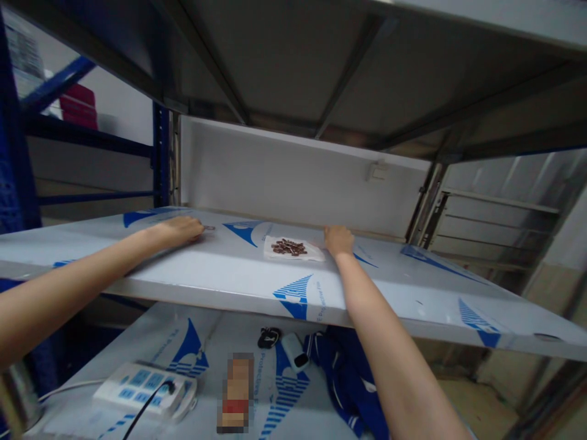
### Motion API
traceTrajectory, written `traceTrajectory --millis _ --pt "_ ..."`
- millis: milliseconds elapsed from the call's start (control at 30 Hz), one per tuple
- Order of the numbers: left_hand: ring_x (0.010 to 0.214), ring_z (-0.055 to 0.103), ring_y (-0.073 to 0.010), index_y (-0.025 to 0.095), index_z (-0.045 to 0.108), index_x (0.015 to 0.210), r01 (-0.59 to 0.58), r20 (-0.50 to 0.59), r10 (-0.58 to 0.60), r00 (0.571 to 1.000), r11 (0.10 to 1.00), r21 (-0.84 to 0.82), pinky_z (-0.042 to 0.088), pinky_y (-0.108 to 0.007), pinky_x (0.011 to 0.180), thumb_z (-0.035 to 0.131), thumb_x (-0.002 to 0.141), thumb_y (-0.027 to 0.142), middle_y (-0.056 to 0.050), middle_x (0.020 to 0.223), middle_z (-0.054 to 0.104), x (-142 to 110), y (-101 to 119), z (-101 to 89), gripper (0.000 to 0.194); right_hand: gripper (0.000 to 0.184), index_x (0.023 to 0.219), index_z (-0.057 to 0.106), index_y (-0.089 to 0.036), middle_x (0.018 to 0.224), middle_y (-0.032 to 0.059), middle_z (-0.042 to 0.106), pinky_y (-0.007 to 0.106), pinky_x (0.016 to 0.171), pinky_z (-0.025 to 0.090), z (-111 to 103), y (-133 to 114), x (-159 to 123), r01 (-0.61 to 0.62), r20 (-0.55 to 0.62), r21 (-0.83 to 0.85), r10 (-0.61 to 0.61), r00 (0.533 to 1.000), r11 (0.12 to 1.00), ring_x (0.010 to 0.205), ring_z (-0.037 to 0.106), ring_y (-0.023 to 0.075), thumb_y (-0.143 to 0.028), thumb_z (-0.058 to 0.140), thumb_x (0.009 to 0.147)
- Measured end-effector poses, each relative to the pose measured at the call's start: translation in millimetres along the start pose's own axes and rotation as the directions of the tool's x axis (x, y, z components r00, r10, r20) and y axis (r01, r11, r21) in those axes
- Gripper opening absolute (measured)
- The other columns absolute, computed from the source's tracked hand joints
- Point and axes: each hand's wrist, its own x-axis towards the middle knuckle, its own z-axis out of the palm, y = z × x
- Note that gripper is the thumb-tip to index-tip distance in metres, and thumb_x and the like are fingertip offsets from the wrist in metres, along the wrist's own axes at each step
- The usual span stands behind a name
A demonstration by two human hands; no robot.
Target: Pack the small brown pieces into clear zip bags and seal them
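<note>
- Behind the shelves is a pale wall (298, 171), and a white shelf (206, 269) with blue marks runs across in front of it.
- Lots of little brown pieces (288, 247) sit in a pile on a white sheet (315, 253), around the middle of the shelf, nearer its back edge than its front edge.
- The left hand (181, 230) is over toward the shelf's left end, well apart from the pile. Its fingers are bent in. One small brownish piece (210, 228) is right at the fingertips, but I can't tell if they pinch it.
- The right hand (339, 239) is just beside the sheet's right end, close to the shelf's back edge. Its fingers are curled, with the pile to their left. I can't tell if they hold anything.
- On the lower shelf (220, 330), a white power strip (137, 391) is near the left edge and blue cloth (351, 373) is on the right.
</note>
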Motion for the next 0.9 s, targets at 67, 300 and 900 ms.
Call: traceTrajectory --millis 67,300,900 --pt "0.067 0.052 -0.0166 0.015 0.064 0.066 0.03 0.023 -0.032 0.999 0.996 0.087 0.032 -0.024 0.063 0.052 0.07 0.013 -0.008 0.076 0.066 6 4 -3.7 0.013 0.03 0.08 0.068 -0.011 0.09 0.0252 0.063 0.04 0.078 0.042 0 -10 -3 0.023 -0.128 -0.175 -0.046 0.991 0.984 0.097 0.057 0.0322 -0.027 0.044 0.087" --pt "0.051 0.052 -0.013 0.018 0.064 0.067 0.06 -0.043 -0.085 0.995 0.906 -0.419 0.034 -0.021 0.052 0.054 0.068 0.034 -0.002 0.061 0.063 49 48 -17.8 0.019 0.027 0.085 0.068 -0.016 0.083 0.0049 0.069 0.023 0.064 0.042 24 -44 -10 0.323 0.273 0.26 -0.39 0.88 0.91 0.068 0.062 0.0138 -0.032 0.046 0.086" --pt "0.054 0.049 -0.0106 0.013 0.059 0.074 -0.429 -0.431 0.176 0.885 0.666 -0.61 0.034 -0.02 0.05 0.049 0.077 0.036 0.0 0.061 0.057 99 161 4.4 0.025 0.038 0.089 0.071 -0.014 0.077 0.0068 0.07 0.018 0.051 0.04 30 -45 10 0.217 0.077 0.524 -0.299 0.951 0.824 0.07 0.064 0.0148 -0.046 0.054 0.079"
